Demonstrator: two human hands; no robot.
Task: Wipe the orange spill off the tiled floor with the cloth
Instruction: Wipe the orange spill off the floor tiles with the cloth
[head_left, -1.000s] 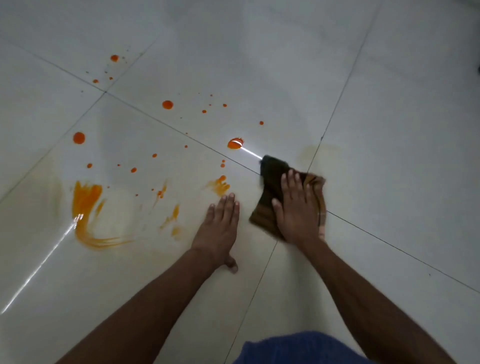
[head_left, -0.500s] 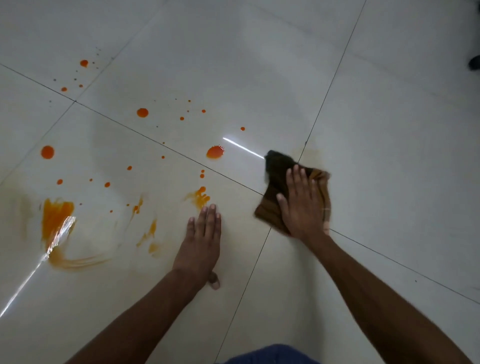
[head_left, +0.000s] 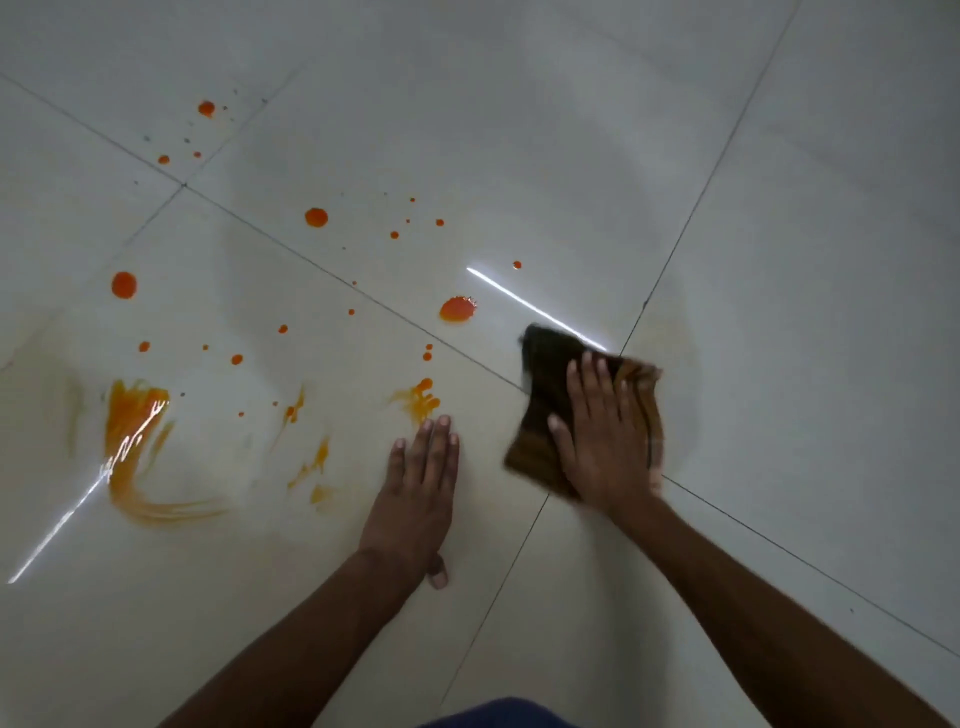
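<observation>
Right hand (head_left: 602, 436) presses the brown cloth (head_left: 540, 395) flat, fingers straight, by a tile corner. Left hand (head_left: 415, 488) rests open on the floor (head_left: 779, 260). The orange spill (head_left: 135, 431) lies to the cloth's left.

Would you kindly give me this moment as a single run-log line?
phase: wiping | right hand: pressing brown cloth | left hand: flat on tiled floor | orange spill: mostly left of cloth, unwiped

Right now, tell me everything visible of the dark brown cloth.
The dark brown cloth is soft, crumpled fabric with a lighter tan edge on its right. It lies on the glossy pale tiled floor, over a grout line, right of the orange spill. The right hand presses it with straight fingers.
</observation>
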